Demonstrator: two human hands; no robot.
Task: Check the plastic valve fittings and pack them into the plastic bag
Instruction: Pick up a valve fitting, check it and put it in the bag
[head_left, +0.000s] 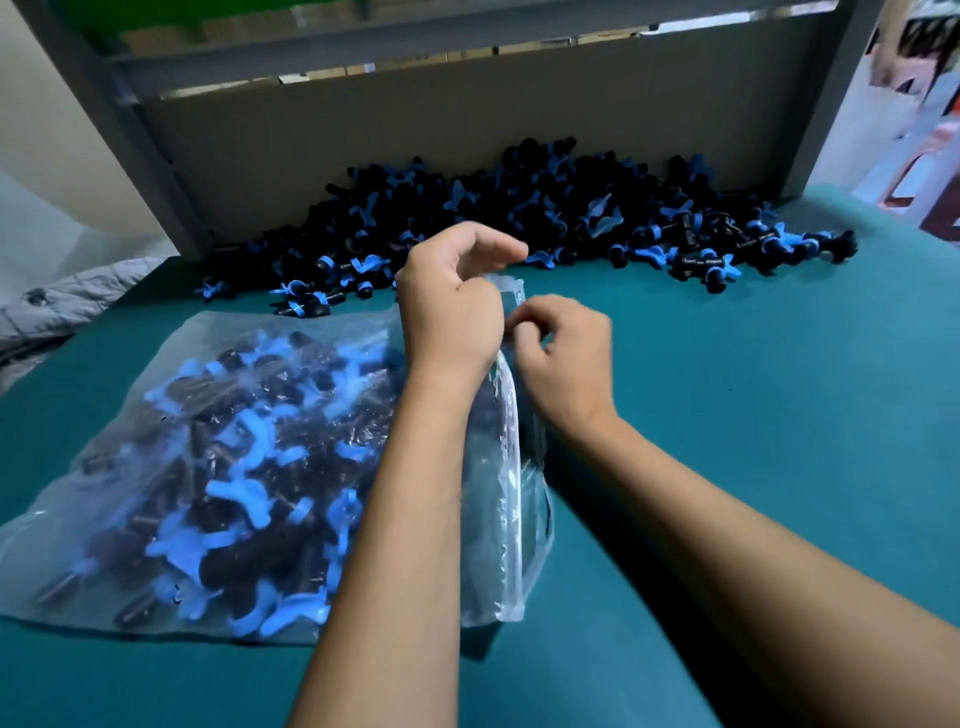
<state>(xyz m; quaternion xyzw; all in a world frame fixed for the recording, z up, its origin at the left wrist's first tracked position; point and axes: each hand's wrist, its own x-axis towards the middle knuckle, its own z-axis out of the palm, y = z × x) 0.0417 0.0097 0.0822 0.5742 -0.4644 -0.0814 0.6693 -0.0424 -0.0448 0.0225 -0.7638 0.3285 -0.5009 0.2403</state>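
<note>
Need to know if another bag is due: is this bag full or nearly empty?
Nearly full: the plastic bag bulges with valve fittings across almost its whole width.

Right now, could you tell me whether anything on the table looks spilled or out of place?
Nothing stands out. The loose fittings are heaped against the back board, the plastic bag lies flat and full, and the left hand and right hand pinch its open edge.

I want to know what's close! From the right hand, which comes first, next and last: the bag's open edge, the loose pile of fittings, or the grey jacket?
1. Bag's open edge: pinched by the right hand.
2. Loose pile of fittings: behind the hands.
3. Grey jacket: far left edge.
</note>
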